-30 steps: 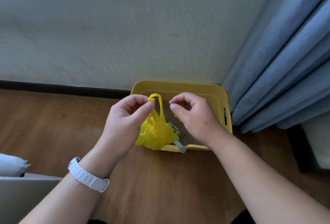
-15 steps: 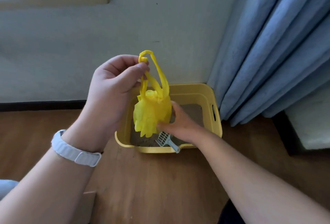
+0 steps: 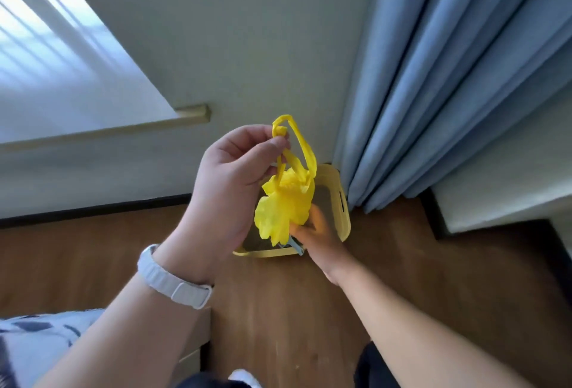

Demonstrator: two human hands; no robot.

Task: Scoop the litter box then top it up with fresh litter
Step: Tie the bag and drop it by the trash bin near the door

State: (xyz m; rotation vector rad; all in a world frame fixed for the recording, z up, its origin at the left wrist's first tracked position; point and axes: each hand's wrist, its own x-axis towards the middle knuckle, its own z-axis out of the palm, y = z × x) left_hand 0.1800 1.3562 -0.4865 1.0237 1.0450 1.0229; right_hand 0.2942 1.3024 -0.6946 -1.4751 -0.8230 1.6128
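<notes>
Above the yellow plastic litter box, our left hand pinches the crumpled yellow plastic bag by its handles; our right hand, blurred, touches its bottom, grip unclear.

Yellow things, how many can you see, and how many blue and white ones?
Yellow: 2, the bag and the litter box
Blue: 2, the curtain and the scoop
White: 1, the watch band
Total: 5
</notes>
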